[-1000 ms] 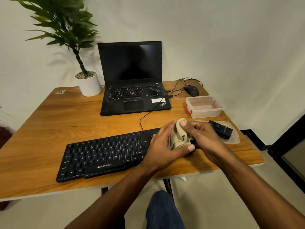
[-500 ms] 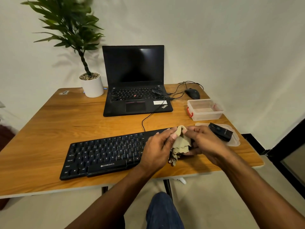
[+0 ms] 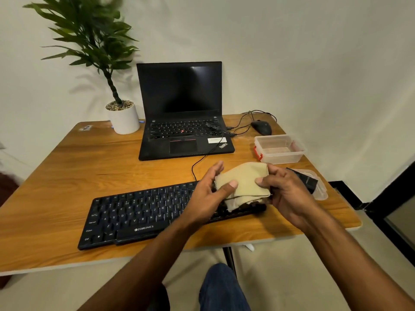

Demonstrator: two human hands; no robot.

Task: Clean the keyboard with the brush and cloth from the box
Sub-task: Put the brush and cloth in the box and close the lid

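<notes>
Both hands are holding a beige, soft folded cloth (image 3: 243, 182) up over the right end of the long black corded keyboard (image 3: 143, 212): the left hand (image 3: 210, 198) is pinching the cloth's left edge with the thumb on top and the fingers spread behind, and the right hand (image 3: 285, 194) is gripping its right edge, thumb on the face and fingers wrapped around the back. The keyboard is lying directly beneath and to the left of the hands, its long axis running left to right along the near edge of the wooden table (image 3: 67, 176), so most unwiped keys are stretching away to the left, nearer the left hand. Wiping probably calls for lowering the cloth and sweeping leftward. The keyboard's right end is being hidden by the cloth and hands. A black oblong object (image 3: 303, 179), possibly the brush, is lying on a clear plastic lid (image 3: 321, 191) just behind the right hand, partly covered; what it is cannot be told. The clear plastic box with red latches (image 3: 279, 149) is sitting open beyond it.
</notes>
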